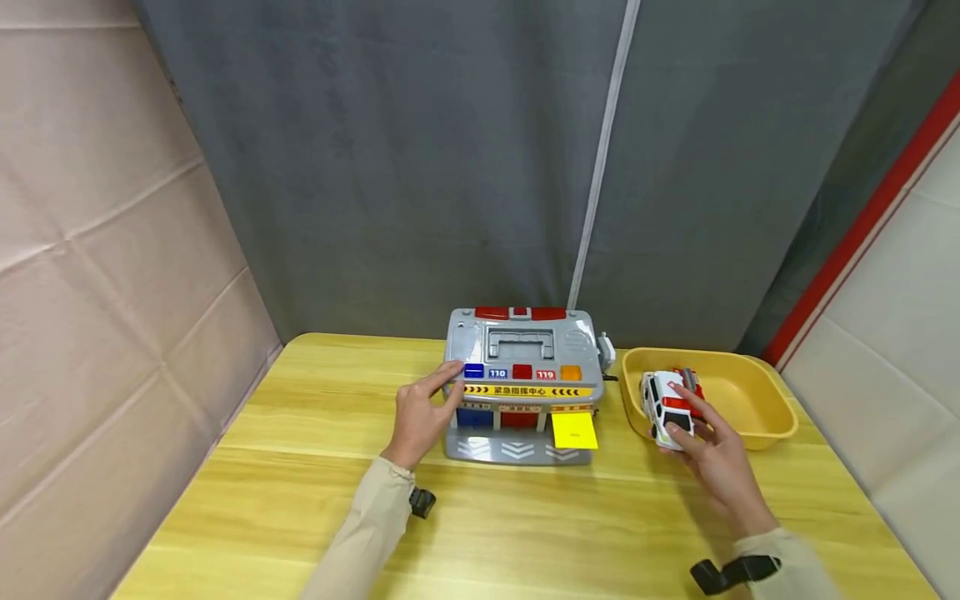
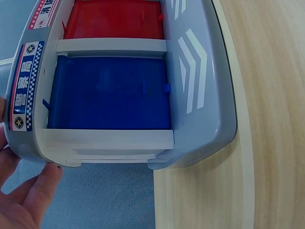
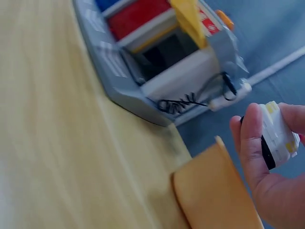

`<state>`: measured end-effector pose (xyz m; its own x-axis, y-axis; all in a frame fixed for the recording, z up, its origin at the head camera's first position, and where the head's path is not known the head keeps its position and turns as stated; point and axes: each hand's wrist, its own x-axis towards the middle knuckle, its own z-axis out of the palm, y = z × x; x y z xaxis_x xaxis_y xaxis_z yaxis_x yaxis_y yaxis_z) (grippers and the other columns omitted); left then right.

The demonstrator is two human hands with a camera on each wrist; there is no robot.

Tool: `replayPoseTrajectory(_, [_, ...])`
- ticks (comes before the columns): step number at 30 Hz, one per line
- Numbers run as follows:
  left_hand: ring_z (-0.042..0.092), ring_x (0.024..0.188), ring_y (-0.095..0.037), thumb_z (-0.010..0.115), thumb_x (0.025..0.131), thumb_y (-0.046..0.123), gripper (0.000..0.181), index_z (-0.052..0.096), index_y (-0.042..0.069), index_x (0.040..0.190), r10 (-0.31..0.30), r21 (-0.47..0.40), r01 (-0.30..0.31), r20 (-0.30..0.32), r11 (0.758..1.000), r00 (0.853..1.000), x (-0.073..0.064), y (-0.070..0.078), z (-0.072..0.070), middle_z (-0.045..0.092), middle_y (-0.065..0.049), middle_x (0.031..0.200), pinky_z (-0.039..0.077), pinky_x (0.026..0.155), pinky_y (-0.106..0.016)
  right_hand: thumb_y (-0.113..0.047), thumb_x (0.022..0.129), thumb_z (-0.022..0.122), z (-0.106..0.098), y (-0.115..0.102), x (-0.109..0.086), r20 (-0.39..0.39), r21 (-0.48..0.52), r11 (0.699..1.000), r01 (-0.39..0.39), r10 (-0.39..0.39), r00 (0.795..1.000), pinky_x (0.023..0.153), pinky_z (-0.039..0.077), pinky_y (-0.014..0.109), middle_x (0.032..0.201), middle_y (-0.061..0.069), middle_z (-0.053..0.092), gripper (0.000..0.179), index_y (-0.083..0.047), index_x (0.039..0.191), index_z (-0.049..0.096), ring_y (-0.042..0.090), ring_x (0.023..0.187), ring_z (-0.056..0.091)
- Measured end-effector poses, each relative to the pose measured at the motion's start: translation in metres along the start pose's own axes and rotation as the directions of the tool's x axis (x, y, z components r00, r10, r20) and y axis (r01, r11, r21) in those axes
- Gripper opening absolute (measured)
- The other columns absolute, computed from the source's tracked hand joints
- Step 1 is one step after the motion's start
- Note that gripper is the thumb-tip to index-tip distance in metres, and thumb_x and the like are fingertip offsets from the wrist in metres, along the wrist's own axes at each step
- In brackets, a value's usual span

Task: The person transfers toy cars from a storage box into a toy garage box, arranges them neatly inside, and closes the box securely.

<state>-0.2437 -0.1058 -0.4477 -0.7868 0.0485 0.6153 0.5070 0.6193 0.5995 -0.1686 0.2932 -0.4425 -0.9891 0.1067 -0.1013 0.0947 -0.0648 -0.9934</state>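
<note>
My right hand [image 1: 723, 471] grips a white toy ambulance [image 1: 667, 408] with a red bar across its roof, over the left rim of a yellow bin [image 1: 750, 440]. In the right wrist view, the thumb and fingers pinch the toy ambulance [image 3: 276, 136] by its sides. My left hand [image 1: 422, 417] rests its extended fingers on the left end of a grey toy emergency station [image 1: 465, 329], beside the blue button. The left wrist view shows the station's blue door [image 2: 109, 93] and red door [image 2: 114, 19] down. A yellow flap [image 1: 575, 431] sticks out over the right bay, which is open.
Partly hidden behind the ambulance, a red toy vehicle [image 1: 693, 383] lies in the bin. A handset [image 1: 606, 352] with a coiled black cord hangs on the station's right side. The wooden table [image 1: 300, 417] meets a grey curtain [image 1: 390, 183] at the back.
</note>
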Motion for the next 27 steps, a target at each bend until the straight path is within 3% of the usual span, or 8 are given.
replayPoseTrajectory(3, [0.069,0.117,-0.027,0.070,0.094,0.021,0.028,0.074,0.011,0.119,0.002,-0.002,-0.002,0.002,1.000,1.000,0.000,0.000,0.000,0.073,-0.006,0.123,0.057,0.100,-0.041,-0.012,0.097,0.065,0.008,0.002,-0.004,0.000,-0.057,0.998,-0.010,0.010,1.000,0.077,0.063,0.022,0.130,-0.001,0.039,0.071,-0.027,0.158,0.033,0.003,0.095,0.062])
replayPoseTrajectory(11, [0.070,0.114,-0.030,0.070,0.094,0.021,0.028,0.074,0.011,0.119,0.007,0.000,-0.007,-0.003,1.000,1.000,0.000,-0.001,0.001,0.073,-0.007,0.124,0.058,0.098,-0.042,-0.002,0.099,0.059,0.018,0.012,-0.012,0.123,0.139,0.989,0.043,-0.060,0.991,0.073,0.064,0.025,0.122,-0.010,0.055,0.063,-0.024,0.153,0.038,0.016,0.097,0.075])
replayPoseTrajectory(15, [0.069,0.115,-0.028,0.070,0.094,0.022,0.028,0.074,0.011,0.120,0.002,-0.002,-0.002,0.007,1.000,1.000,0.000,-0.002,0.002,0.073,-0.006,0.124,0.059,0.097,-0.041,-0.001,0.099,0.058,0.023,0.017,-0.017,0.147,0.155,0.986,0.062,-0.085,0.986,0.072,0.064,0.026,0.119,-0.011,0.061,0.062,-0.022,0.154,0.038,0.018,0.097,0.075])
replayPoseTrajectory(27, [0.068,0.117,-0.027,0.069,0.095,0.024,0.029,0.074,0.012,0.121,-0.025,-0.003,0.025,0.023,1.000,0.999,0.000,-0.002,0.002,0.073,-0.005,0.124,0.058,0.098,-0.040,-0.004,0.096,0.063,0.045,0.032,-0.024,0.109,0.091,0.995,-0.034,0.024,0.994,0.075,0.064,0.025,0.121,-0.010,0.057,0.067,-0.024,0.155,0.037,0.012,0.097,0.068])
